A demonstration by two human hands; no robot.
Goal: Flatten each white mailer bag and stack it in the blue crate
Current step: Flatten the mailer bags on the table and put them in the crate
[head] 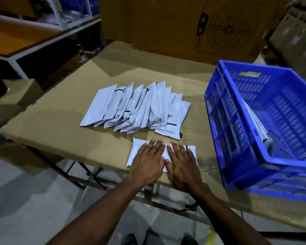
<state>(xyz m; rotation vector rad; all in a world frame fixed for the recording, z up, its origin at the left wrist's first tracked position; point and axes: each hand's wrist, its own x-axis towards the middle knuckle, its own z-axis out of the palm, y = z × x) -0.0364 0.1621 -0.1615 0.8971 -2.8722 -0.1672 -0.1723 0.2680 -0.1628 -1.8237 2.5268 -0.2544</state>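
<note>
White mailer bag flat under both hands, nr table edge.

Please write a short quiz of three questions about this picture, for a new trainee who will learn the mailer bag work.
1. True or false: both hands lie flat on one white mailer bag at the near edge of the table.
2. Where do the mailer bags that wait for flattening lie?
A. in an overlapping row on the table
B. on the floor
C. on the white shelf
3. Fill in: the blue crate stands on the person's ____ side.

Key
1. True: the left hand and the right hand press on it side by side, fingers straight.
2. A: the overlapping row lies just beyond the hands.
3. Right; some white bags already lie inside it.
</note>
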